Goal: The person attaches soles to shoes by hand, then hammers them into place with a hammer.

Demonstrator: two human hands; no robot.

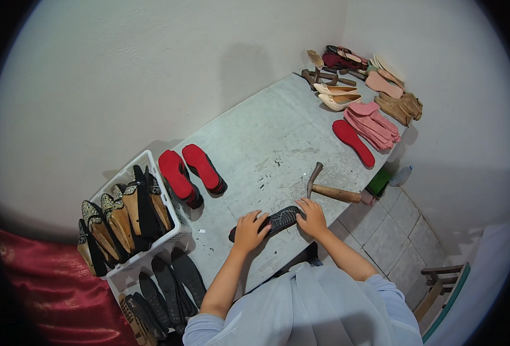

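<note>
The black sole lies near the front edge of the surface, where the left grip and the right grip are half closed around its two ends, likely for steadying it. The hammer lies just beside the right grip, perhaps for easy reach.

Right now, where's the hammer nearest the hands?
In the head view, the hammer lies right of centre on the table, between the right hand and the single red sole.

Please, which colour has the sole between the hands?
The sole is black with pale lines; head view.
</note>
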